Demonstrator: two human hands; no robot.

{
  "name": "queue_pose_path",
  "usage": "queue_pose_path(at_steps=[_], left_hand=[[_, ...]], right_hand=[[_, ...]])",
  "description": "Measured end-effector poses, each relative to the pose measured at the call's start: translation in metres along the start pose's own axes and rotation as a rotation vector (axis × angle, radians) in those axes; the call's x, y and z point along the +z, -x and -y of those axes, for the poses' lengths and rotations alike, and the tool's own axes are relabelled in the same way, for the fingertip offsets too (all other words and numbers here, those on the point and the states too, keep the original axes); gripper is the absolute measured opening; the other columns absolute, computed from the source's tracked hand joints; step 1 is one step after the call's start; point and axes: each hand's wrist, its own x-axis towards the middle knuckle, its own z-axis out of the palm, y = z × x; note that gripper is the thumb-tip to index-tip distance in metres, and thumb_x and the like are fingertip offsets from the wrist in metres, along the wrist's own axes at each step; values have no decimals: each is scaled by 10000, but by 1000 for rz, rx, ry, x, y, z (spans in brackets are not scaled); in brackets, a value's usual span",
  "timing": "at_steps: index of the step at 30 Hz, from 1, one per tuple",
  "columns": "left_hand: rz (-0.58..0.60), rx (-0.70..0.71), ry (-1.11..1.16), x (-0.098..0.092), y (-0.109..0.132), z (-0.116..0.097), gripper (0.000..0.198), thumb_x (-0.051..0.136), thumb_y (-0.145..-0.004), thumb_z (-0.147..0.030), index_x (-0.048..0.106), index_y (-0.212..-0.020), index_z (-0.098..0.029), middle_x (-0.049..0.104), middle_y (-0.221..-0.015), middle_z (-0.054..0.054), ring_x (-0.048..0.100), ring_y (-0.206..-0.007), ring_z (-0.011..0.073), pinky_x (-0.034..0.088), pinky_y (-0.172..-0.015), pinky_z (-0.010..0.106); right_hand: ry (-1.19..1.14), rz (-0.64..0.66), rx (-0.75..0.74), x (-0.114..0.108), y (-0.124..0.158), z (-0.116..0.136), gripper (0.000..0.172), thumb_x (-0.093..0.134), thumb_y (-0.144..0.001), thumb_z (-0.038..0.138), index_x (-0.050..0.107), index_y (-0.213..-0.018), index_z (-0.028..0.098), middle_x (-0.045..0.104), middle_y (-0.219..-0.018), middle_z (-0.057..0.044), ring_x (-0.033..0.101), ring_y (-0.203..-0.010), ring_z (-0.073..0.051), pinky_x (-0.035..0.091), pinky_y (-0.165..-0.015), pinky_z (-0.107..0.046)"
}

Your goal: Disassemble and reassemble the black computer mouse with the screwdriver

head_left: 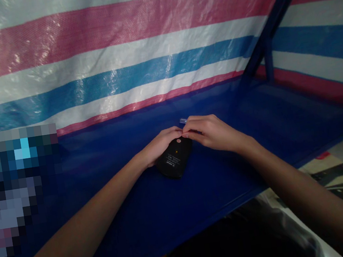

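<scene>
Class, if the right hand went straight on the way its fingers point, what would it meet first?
Probably the left hand, just ahead at the far end of the black device; the hands may already touch, but depth is unclear.

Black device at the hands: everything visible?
The black device looks like smooth plastic, rounded at its near end. Its visible face shows pale print too small to read, a yellowish dot and a pale round spot near the far end. It slants over the blue surface, contact unclear. The left hand holds its left side; the right hand is at its far end.
</scene>
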Motion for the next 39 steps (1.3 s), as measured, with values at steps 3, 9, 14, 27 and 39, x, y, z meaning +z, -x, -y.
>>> queue_pose_path(at_steps=[3, 9, 14, 27, 39], left_hand=[[-5, -7, 11, 0, 0, -1, 201, 565, -746, -327, 549, -855, -160, 601, -706, 18, 587, -580, 128, 371, -543, 245], [-5, -17, 54, 0, 1, -2, 226, 575, -742, -327, 554, -874, -145, 592, -681, 14, 566, -549, 115, 364, -532, 241], [14, -18, 54, -1, 2, -2, 221, 583, -756, -332, 561, -883, -154, 608, -692, 16, 571, -567, 116, 361, -545, 241], [34, -64, -13, -2, 4, -5, 224, 603, -743, -321, 580, -918, -184, 616, -720, 16, 588, -587, 126, 355, -523, 229], [66, -5, -12, -5, 1, -1, 254, 541, -780, -302, 606, -1004, -200, 648, -853, 50, 596, -621, 129, 399, -547, 236]], right_hand=[[18, 6, -21, -2, 1, 0, 214, 464, -919, 216, 661, -882, 142, 611, -839, -52, 570, -750, -130, 393, -669, -245], [149, 19, -122, -3, 3, 5, 287, 446, -930, 274, 683, -839, 142, 625, -796, -54, 567, -725, -138, 387, -655, -253], [126, -2, -79, -6, 3, -2, 350, 392, -951, 315, 674, -829, 147, 637, -786, -51, 578, -715, -133, 392, -659, -249], [374, 241, 263, 9, -27, -63, 253, 444, -897, 344, 600, -908, 145, 642, -945, -119, 614, -821, -234, 386, -647, -311], [-988, -342, 357, -4, -16, -36, 238, 474, -889, 440, 477, -964, 214, 403, -600, 84, 215, -386, -41, 141, -369, -206]])
